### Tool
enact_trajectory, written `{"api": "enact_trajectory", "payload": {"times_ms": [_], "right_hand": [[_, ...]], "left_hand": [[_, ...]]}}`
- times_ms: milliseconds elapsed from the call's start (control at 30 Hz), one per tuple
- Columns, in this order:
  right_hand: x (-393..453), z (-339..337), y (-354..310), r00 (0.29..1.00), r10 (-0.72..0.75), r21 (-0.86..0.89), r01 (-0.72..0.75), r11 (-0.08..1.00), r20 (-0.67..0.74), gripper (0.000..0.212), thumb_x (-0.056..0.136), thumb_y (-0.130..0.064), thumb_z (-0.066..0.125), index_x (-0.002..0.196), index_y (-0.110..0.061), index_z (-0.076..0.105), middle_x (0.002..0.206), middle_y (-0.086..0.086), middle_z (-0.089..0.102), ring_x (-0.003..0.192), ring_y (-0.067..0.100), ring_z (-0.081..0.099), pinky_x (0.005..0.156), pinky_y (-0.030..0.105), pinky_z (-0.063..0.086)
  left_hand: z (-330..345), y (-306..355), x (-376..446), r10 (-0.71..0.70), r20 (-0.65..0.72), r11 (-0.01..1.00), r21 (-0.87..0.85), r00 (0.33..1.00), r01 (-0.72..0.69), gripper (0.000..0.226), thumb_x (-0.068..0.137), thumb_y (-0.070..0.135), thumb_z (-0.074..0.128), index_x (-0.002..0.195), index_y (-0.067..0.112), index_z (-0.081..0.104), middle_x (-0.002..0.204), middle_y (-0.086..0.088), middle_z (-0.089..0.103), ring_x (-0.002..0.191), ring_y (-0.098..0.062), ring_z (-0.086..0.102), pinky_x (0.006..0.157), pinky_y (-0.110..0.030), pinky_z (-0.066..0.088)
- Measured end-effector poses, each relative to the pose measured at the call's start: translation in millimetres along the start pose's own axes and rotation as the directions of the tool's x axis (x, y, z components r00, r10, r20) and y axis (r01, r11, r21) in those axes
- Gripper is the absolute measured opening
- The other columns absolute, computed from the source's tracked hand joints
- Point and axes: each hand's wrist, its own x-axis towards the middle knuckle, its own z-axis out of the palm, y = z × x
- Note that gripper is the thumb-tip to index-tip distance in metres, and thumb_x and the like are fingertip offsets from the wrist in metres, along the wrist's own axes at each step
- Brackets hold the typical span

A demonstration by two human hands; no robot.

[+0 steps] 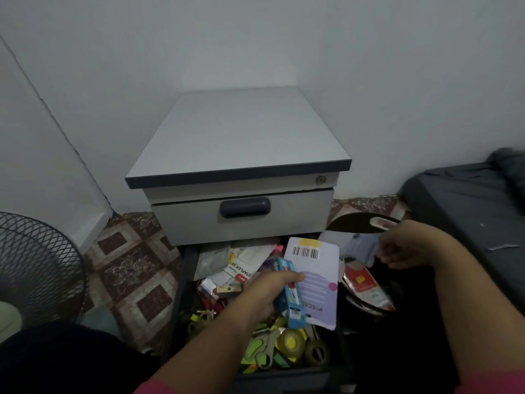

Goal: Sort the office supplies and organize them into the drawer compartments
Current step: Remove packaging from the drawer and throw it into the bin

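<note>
Office supplies point(264, 331) are being emptied: left hand point(265, 291) grips purple card pack point(315, 277) and blue pack point(292, 297), right hand point(406, 245) pinches a pale packet point(359, 247); next, clearing clutter beneath them.

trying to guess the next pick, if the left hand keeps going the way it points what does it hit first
The left hand points up and right, already gripping the blue pack and lavender card. Beyond them, probably the red packet, though depth is unclear.

head cam; looks forward and down; close above open drawer point(181, 280); cabinet point(238, 143) ahead
</note>
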Motion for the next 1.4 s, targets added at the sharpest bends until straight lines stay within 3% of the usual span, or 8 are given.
{"api": "enact_trajectory", "payload": {"times_ms": [133,333,467,600,933,1167,1267,1400], "right_hand": [[29.9,-21.0,19.3,0.991,0.102,-0.064,-0.108,0.992,-0.084,0.015,0.095,-0.003,0.044,0.087,0.003,0.056,0.075,0.015,0.061,0.062,0.022,0.056,0.053,0.033,0.045],[54.2,-31.9,27.9,0.977,0.215,-0.108,-0.215,0.971,-0.008,0.022,0.094,-0.007,0.052,0.076,0.005,0.056,0.055,0.014,0.062,0.063,0.024,0.056,0.05,0.032,0.049],[56.9,-26.7,21.3,0.972,0.227,-0.152,-0.216,0.964,0.054,0.046,0.096,-0.026,0.057,0.117,0.014,0.049,0.088,0.025,0.065,0.087,0.038,0.061,0.085,0.047,0.052],[61.4,-19.9,13.5,0.987,0.146,-0.164,-0.135,0.977,0.058,0.05,0.096,-0.026,0.056,0.131,0.008,0.044,0.117,0.024,0.058,0.104,0.037,0.059,0.096,0.053,0.047],[45.0,33.3,-5.3,0.984,-0.062,-0.29,0.109,0.951,0.166,0.035,0.096,-0.025,0.055,0.123,-0.003,0.053,0.106,0.014,0.063,0.089,0.026,0.064,0.069,0.039,0.057],[27.6,127.0,-17.5,0.913,-0.28,-0.386,0.383,0.839,0.297,0.03,0.092,-0.019,0.058,0.117,-0.004,0.062,0.108,0.015,0.065,0.088,0.023,0.062,0.064,0.024,0.05],[34.2,166.1,-11.1,0.921,-0.221,-0.314,0.323,0.893,0.321,0.033,0.09,-0.018,0.063,0.119,-0.005,0.055,0.11,0.016,0.06,0.092,0.022,0.06,0.077,0.032,0.055],[42.9,202.6,-4.3,0.936,-0.093,-0.132,0.146,0.98,0.339,0.029,0.091,-0.015,0.061,0.116,-0.005,0.051,0.109,0.017,0.057,0.097,0.028,0.059,0.081,0.037,0.053]], "left_hand": [[45.6,16.1,12.9,-0.021,0.01,0.998,0.06,1.0,0.02,0.031,0.081,0.018,0.074,0.107,0.012,0.06,0.099,-0.009,0.07,0.084,-0.024,0.068,0.06,-0.033,0.054],[106.9,34.8,31.2,-0.012,0.013,0.997,0.077,1.0,0.011,0.039,0.082,0.032,0.074,0.11,0.009,0.062,0.106,-0.014,0.068,0.091,-0.029,0.066,0.073,-0.043,0.056],[126.3,37.7,46.9,-0.044,0.006,0.999,0.015,0.999,0.044,0.065,0.084,0.059,0.059,0.125,0.008,0.059,0.12,-0.018,0.064,0.109,-0.033,0.062,0.096,-0.044,0.05],[124.4,39.5,41.0,-0.005,0.029,1.0,-0.026,1.0,0.006,0.052,0.102,0.036,0.04,0.141,0.004,0.037,0.139,-0.021,0.046,0.127,-0.03,0.047,0.076,-0.027,0.048],[2.8,18.4,2.6,0.153,-0.009,0.972,0.183,0.988,-0.149,0.015,0.095,0.008,0.049,0.082,0.015,0.05,0.076,-0.006,0.049,0.063,-0.014,0.044,0.057,-0.022,0.036],[-94.5,-0.4,-1.8,0.412,-0.258,0.677,0.729,0.874,-0.104,0.02,0.086,0.009,0.062,0.105,0.015,0.059,0.105,-0.007,0.057,0.095,-0.022,0.057,0.073,-0.023,0.042],[-125.7,-11.0,9.3,0.559,-0.182,0.385,0.921,0.809,-0.059,0.048,0.085,0.01,0.059,0.132,0.011,0.051,0.131,-0.01,0.047,0.124,-0.026,0.045,0.102,-0.026,0.035],[-141.4,-14.0,23.3,0.508,-0.16,0.307,0.952,0.846,-0.004,0.065,0.09,0.018,0.056,0.148,0.021,0.028,0.156,-0.013,0.018,0.144,-0.028,0.017,0.117,-0.032,0.018]]}}
